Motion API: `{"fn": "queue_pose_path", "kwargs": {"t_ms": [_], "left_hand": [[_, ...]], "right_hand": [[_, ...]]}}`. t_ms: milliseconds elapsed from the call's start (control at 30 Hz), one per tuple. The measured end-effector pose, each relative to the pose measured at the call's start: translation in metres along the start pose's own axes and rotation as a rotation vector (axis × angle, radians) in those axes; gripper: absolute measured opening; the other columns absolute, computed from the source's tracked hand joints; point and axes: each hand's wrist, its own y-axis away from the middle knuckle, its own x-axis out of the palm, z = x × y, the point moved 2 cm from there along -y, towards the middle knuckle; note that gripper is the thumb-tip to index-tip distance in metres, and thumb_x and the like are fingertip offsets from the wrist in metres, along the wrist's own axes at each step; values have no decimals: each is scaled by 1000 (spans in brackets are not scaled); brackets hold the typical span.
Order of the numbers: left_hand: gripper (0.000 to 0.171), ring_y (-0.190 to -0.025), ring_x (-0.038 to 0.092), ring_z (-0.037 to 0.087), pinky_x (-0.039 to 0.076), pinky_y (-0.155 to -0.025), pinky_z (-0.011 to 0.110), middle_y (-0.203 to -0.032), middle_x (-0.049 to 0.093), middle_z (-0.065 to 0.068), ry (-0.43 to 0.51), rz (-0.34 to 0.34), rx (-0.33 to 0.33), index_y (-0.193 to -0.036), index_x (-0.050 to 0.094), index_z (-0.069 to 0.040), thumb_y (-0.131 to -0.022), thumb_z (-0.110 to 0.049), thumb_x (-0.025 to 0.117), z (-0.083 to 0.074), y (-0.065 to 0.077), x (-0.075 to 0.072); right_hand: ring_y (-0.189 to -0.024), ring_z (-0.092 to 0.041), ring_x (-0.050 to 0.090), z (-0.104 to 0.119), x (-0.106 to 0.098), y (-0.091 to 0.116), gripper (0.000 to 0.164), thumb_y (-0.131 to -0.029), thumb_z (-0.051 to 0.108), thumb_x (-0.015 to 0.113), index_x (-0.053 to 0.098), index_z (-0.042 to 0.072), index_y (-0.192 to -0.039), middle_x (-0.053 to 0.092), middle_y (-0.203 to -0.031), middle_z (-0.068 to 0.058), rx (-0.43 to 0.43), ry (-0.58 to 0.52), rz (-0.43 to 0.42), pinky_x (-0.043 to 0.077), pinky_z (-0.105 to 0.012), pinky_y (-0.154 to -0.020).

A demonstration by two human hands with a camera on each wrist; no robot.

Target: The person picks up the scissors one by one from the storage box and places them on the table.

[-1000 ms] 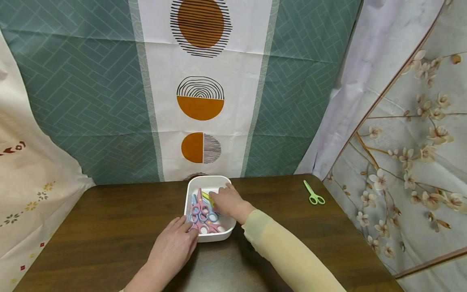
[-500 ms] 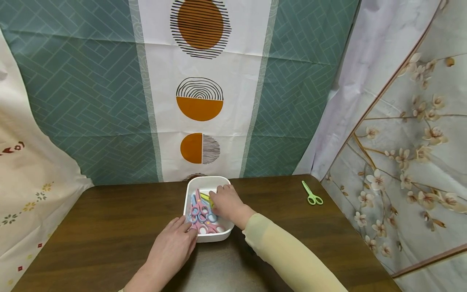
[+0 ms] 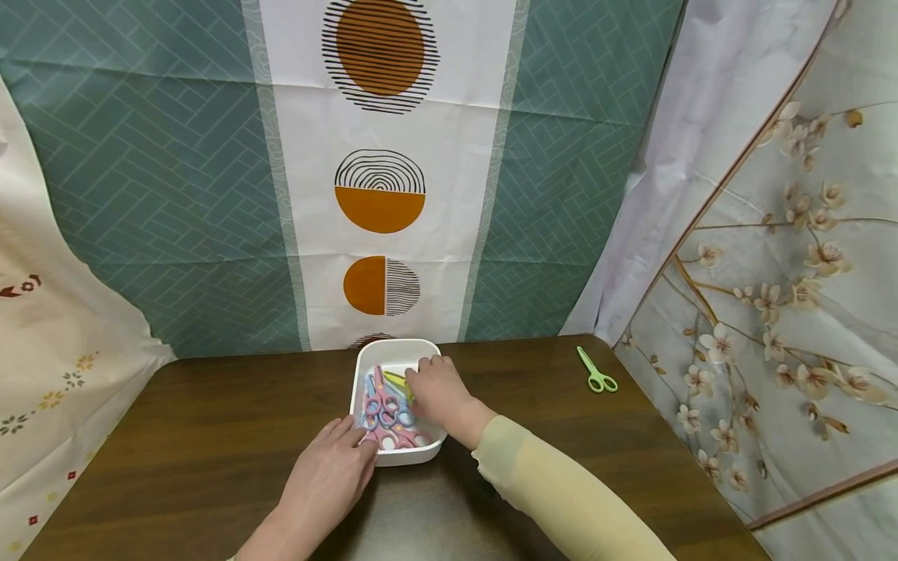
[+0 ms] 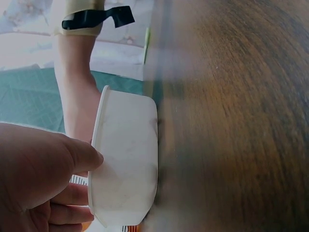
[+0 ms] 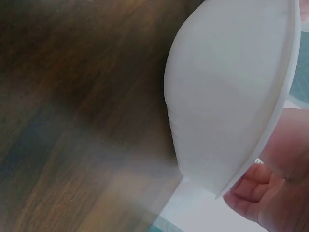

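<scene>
Against the near left corner of a white plastic tray (image 3: 414, 458), my left hand (image 3: 328, 467) grips the rim. In the left wrist view its thumb presses the outer wall and its fingers lie over the inner side. Inside the tray is a pile of small scissors, with pink scissors (image 3: 380, 389) on top and light blue handles (image 3: 405, 418) under them. My right hand (image 3: 442, 393) reaches over the right rim, its curled fingers on yellow-green scissors (image 3: 396, 380). Its palm and sleeve cover their handles and part of the tray's right side.
Light green scissors (image 3: 596, 372) lie alone at the right back of the brown wooden table (image 3: 231, 436). A patterned cloth (image 3: 379, 327) hangs behind the table's back edge. Floral fabric (image 3: 765, 374) stands along the right side, and a cream cloth (image 3: 70, 335) along the left.
The whole head view shifts slightly left. Both hands stay in place at the tray, and the scissors lie nearly as before.
</scene>
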Motion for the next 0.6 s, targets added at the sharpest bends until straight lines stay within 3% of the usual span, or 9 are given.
{"fn": "queue_pose_path", "kwargs": {"t_ms": [167, 367, 600], "left_hand": [[18, -106, 77, 43, 61, -101, 56, -91, 76, 9, -1, 5, -4, -85, 73, -11, -82, -12, 91, 0, 0, -1], [18, -109, 76, 43, 59, -104, 56, -94, 77, 11, 8, 38, -24, -87, 74, -11, -83, -13, 92, -1, 0, -2], [19, -109, 76, 44, 59, -104, 57, -95, 78, 12, 9, 30, -21, -87, 73, -11, -84, -13, 92, -1, 0, -1]], "right_hand": [[-99, -28, 63, -5, -4, 3, 39, -94, 44, 87, 76, 14, -117, 69, -105, -8, 36, -22, 17, 52, -41, -85], [-97, -29, 60, -13, -7, 10, 36, -90, 44, 91, 73, 16, -104, 66, -104, -6, 31, -94, -44, 51, -41, -83], [-107, -28, 60, -23, -13, 19, 44, -93, 46, 88, 75, 13, -121, 68, -117, -8, 51, -119, -77, 52, -42, -93]]}}
